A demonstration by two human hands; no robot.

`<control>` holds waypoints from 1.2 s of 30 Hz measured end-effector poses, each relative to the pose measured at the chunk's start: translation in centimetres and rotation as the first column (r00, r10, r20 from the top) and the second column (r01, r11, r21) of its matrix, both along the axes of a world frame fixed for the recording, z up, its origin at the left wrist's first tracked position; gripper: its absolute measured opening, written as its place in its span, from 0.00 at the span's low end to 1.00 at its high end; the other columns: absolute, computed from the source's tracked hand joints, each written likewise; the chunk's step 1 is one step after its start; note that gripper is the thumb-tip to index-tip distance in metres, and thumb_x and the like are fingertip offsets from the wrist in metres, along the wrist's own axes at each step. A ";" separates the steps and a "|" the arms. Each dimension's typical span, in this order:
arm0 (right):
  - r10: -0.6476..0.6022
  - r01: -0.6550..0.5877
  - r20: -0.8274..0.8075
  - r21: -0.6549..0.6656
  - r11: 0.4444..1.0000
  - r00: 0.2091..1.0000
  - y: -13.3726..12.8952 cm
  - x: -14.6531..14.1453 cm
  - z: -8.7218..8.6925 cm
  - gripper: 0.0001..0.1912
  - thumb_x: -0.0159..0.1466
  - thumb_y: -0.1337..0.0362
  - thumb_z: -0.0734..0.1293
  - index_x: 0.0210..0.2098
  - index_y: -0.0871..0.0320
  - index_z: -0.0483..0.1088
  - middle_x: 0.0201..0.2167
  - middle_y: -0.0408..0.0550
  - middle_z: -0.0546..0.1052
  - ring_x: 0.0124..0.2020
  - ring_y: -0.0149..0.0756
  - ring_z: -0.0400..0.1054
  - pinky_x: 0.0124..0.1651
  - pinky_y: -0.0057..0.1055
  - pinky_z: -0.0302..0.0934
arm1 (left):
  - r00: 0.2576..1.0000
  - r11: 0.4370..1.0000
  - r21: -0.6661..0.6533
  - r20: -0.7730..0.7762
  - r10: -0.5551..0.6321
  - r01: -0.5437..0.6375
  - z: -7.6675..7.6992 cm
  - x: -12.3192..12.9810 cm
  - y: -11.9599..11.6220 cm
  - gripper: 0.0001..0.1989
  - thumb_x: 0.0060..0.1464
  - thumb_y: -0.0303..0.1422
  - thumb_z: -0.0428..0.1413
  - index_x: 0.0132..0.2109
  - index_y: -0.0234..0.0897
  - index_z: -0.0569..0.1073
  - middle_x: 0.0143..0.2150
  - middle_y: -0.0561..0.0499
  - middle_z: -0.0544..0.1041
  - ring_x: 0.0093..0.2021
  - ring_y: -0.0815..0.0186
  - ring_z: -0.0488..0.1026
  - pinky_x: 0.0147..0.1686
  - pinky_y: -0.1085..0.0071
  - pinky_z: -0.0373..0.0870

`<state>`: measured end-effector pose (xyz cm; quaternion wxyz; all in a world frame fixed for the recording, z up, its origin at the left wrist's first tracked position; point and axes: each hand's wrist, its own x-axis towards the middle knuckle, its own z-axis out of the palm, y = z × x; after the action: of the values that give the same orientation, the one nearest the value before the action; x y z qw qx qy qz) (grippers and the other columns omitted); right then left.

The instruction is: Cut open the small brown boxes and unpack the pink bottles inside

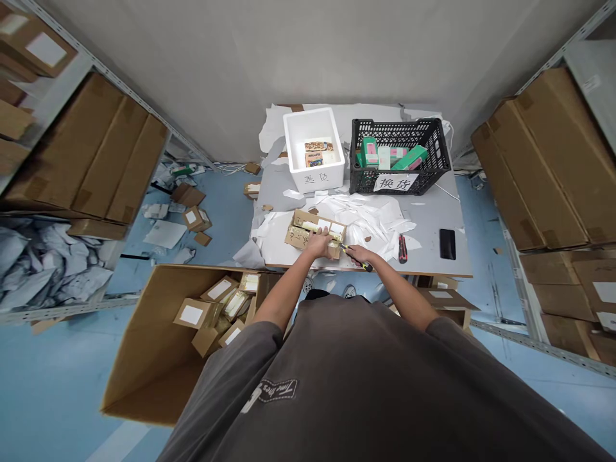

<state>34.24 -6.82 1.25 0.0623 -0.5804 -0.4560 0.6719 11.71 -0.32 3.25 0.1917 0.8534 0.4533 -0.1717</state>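
Observation:
My left hand (318,244) presses on and grips a small brown cardboard box (298,236) near the table's front edge. The box has clear tape, handwriting and a white label on it. Closed around a yellow-and-black utility knife (367,266) is my right hand (359,254), just right of the box. The knife's front end points at the box's right side; whether the blade touches cannot be made out. A red-and-black utility knife (403,249) lies on the table to the right. White paper scraps (359,215) spread behind the box.
On the table (428,212) stand a white bin (315,176) with small packs, a black crate (397,172) with green and pink boxes, and a phone (447,244). A large carton (144,333) of small boxes is at left. Loaded shelves flank both sides.

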 end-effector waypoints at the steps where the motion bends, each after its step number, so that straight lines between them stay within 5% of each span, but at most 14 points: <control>1: 0.004 -0.004 0.000 -0.002 1.000 1.000 -0.1 -0.1 0.0 0.17 0.82 0.51 0.61 0.38 0.52 0.59 0.18 0.34 0.65 0.14 0.29 0.58 0.20 0.24 0.58 | 1.000 1.000 0.008 0.006 0.000 0.000 0.0 -0.1 0.0 0.46 0.41 0.52 0.78 0.67 0.46 0.76 0.83 0.37 0.56 0.81 0.34 0.54 0.77 0.38 0.51; 12: -0.097 0.097 0.006 -0.038 0.995 0.995 -0.5 -0.6 0.4 0.17 0.82 0.50 0.61 0.39 0.51 0.59 0.17 0.33 0.64 0.14 0.29 0.58 0.19 0.24 0.58 | 1.000 1.000 -0.018 0.000 0.001 -0.001 0.4 0.3 0.7 0.47 0.39 0.52 0.79 0.65 0.46 0.77 0.83 0.37 0.57 0.79 0.36 0.59 0.76 0.38 0.55; 19: -0.042 0.042 0.002 -0.002 0.999 0.999 -0.7 1.6 1.4 0.16 0.82 0.55 0.61 0.38 0.52 0.58 0.17 0.35 0.66 0.14 0.30 0.60 0.20 0.25 0.59 | 1.000 1.000 -0.021 -0.026 -0.008 0.008 0.8 0.2 0.5 0.49 0.40 0.52 0.78 0.69 0.48 0.75 0.84 0.39 0.56 0.80 0.35 0.55 0.77 0.34 0.51; 23: -0.142 0.142 0.012 0.012 0.990 0.990 -1.5 1.5 1.2 0.17 0.82 0.51 0.60 0.38 0.52 0.59 0.17 0.34 0.65 0.14 0.30 0.60 0.21 0.24 0.59 | 1.000 1.000 0.009 0.012 -0.018 0.017 1.3 -0.9 -0.1 0.44 0.51 0.55 0.72 0.71 0.50 0.72 0.85 0.43 0.54 0.82 0.40 0.53 0.78 0.38 0.48; 27: -0.249 0.240 0.087 0.096 0.966 0.965 -2.7 0.7 0.4 0.21 0.82 0.45 0.56 0.39 0.52 0.62 0.19 0.37 0.67 0.17 0.32 0.61 0.23 0.25 0.59 | 0.993 0.996 0.018 0.081 0.086 -0.088 1.3 -1.3 0.6 0.34 0.66 0.55 0.61 0.73 0.53 0.71 0.82 0.48 0.61 0.80 0.45 0.57 0.74 0.47 0.60; 33: -0.301 0.227 0.284 0.263 0.938 0.910 -3.0 0.4 0.5 0.22 0.82 0.49 0.52 0.41 0.52 0.68 0.29 0.43 0.74 0.31 0.37 0.70 0.34 0.27 0.61 | 0.991 0.991 0.037 0.042 0.128 -0.129 -0.2 0.5 2.8 0.52 0.58 0.52 0.68 0.83 0.55 0.54 0.87 0.46 0.43 0.86 0.40 0.36 0.79 0.39 0.47; 36: -0.230 0.094 0.369 0.351 0.932 0.901 -3.0 0.8 0.5 0.15 0.79 0.50 0.61 0.47 0.51 0.73 0.37 0.44 0.78 0.41 0.40 0.73 0.40 0.26 0.60 | 0.994 0.993 0.057 0.034 0.101 -0.102 -0.9 0.6 3.0 0.48 0.64 0.49 0.62 0.83 0.55 0.52 0.87 0.47 0.45 0.86 0.42 0.35 0.79 0.40 0.46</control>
<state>35.05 -9.85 1.75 0.1177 -0.7245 -0.5125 0.4456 12.32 2.65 2.31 0.1821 0.8371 0.4979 -0.1349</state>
